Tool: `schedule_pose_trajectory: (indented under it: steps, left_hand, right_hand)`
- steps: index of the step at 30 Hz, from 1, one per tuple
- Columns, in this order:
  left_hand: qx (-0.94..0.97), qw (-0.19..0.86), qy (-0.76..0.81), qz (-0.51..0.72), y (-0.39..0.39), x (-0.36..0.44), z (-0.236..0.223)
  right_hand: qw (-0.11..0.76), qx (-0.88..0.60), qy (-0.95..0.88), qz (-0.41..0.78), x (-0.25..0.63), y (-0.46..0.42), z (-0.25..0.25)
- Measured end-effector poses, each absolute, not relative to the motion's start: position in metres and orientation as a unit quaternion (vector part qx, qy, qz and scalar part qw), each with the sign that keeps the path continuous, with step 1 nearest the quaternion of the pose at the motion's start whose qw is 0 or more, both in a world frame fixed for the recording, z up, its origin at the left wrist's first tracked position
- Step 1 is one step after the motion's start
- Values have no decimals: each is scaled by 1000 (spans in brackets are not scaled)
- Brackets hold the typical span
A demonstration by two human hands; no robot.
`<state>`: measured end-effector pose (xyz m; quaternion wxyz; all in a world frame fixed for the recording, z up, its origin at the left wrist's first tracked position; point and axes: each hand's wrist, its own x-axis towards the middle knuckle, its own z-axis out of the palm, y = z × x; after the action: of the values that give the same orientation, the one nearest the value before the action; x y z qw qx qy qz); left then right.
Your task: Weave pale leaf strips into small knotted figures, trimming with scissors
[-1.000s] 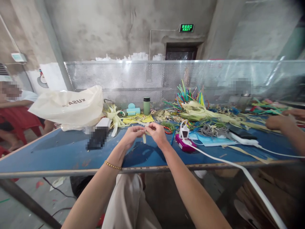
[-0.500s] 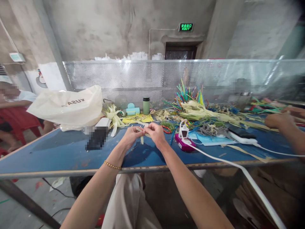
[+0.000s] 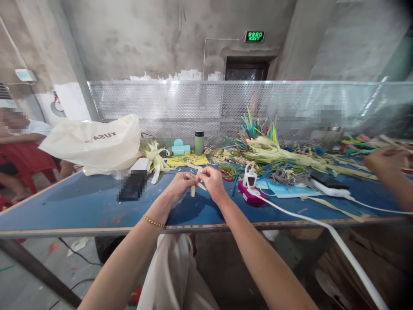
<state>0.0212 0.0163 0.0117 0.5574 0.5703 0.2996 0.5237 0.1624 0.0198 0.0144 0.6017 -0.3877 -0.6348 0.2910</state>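
Observation:
Both hands meet over the near middle of the blue table [image 3: 93,211], fingertips almost touching. My left hand [image 3: 178,185] is closed in a pinch on a pale, flat plant strip [image 3: 192,190], which looks like corn husk; one end hangs below the fingers. On the other side, my right hand [image 3: 211,180] pinches at the same small piece, and a second pale end slants out under it. Fingers cover most of the piece, so its shape is hidden. Beyond the hands lie a yellow sheet [image 3: 190,160] with scraps and a green bottle [image 3: 199,143].
A white bag [image 3: 93,144] and a dark blurred object [image 3: 133,186] sit to the left. Rightward are a magenta power block [image 3: 250,193] with a white cable, grey cord [image 3: 287,174], husks [image 3: 267,150] and coloured stems [image 3: 254,129]. A co-worker's hand [image 3: 383,161] works at far right.
A pale strip end now shows below my right hand, whose fingers have shifted slightly. At far right the co-worker's hand has moved, with a pale strip now visible above it.

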Motion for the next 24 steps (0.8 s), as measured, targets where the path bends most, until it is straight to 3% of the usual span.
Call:
schedule_pose_trajectory:
  steps: [10,17,24]
  left_hand:
    - [534,602,276,525,16,19,15]
    - [566,544,300,542,21,19,10]
    - [562,553,294,541,21,21,9]
  right_hand:
    - [638,-385,-598,293,162,27,13]
    - [629,-386,-611,287,158,30,10]
    - [621,-404,-620,258,160,27,10]
